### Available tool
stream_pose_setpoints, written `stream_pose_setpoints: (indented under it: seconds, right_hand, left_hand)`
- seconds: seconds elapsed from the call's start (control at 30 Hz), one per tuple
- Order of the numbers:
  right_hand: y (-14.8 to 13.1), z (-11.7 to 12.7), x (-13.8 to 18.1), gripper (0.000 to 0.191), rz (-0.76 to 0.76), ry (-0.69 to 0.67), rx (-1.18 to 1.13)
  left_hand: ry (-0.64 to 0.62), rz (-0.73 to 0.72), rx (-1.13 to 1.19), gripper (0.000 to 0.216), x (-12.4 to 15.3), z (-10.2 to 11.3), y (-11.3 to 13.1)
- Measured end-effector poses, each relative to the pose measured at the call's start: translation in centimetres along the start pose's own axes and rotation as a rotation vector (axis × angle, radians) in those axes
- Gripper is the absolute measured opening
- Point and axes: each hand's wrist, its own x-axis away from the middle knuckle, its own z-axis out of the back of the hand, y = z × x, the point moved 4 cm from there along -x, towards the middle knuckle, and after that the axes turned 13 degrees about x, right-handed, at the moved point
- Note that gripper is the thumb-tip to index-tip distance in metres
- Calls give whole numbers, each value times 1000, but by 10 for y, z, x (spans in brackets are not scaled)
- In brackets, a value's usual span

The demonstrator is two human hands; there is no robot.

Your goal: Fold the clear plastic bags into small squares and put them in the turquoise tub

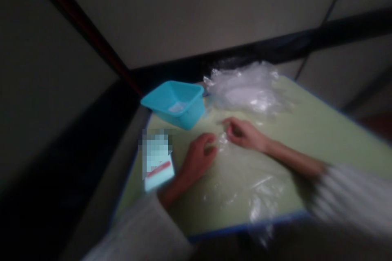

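Note:
A clear plastic bag (237, 173) lies spread over the yellow-green tabletop, and its lower end hangs past the front edge. My right hand (246, 134) is curled with its fingertips at the bag's far, gathered end, and seems to pinch it. To the left of that end is my left hand (200, 155), its thumb and fingers curved with a gap between them and nothing visible inside. Dim light and blur hide the exact contact at the fingertips.
A turquoise plastic basin (192, 116) with something pale inside stands at the back left. Beside it is a heap of clear plastic bags (245, 89). A lit phone-like screen (159, 177), partly pixelated, lies at the left edge. Panels stand behind the table (324, 130).

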Motion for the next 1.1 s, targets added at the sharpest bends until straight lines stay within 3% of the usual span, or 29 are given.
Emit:
stream_pose_setpoints:
  seconds: [0.17, 0.37, 0.57, 0.67, 0.8, 0.97, 1.03, 1.1]
  right_hand:
    - [-5, 3, 1, 31, 34, 11, -19]
    - [-10, 3, 7, 41, 85, -95, -129]
    - [-12, 17, 12, 46, 142, 61, 69]
    - [-14, 19, 14, 52, 169, 49, 82]
    - [-10, 13, 15, 60, 175, 37, 81]
    - [5, 21, 14, 52, 57, 301, 267]
    - [1, 22, 14, 41, 102, 275, 314]
    - [-8, 18, 14, 37, 198, 142, 340]
  left_hand:
    - [37, 39, 94, 24, -1, -1, 3]
    - [63, 117, 260, 25, -5, -5, -3]
    - [112, 76, 301, 24, -9, -2, -7]
    - [111, 47, 299, 23, -9, 0, -7]
    - [142, -15, 200, 28, -8, 2, -9]
    - [237, -200, -1, 32, -3, 6, 1]
    - [170, -254, -102, 31, 0, 1, 5]
    - [40, -272, -230, 32, 3, -6, 6]
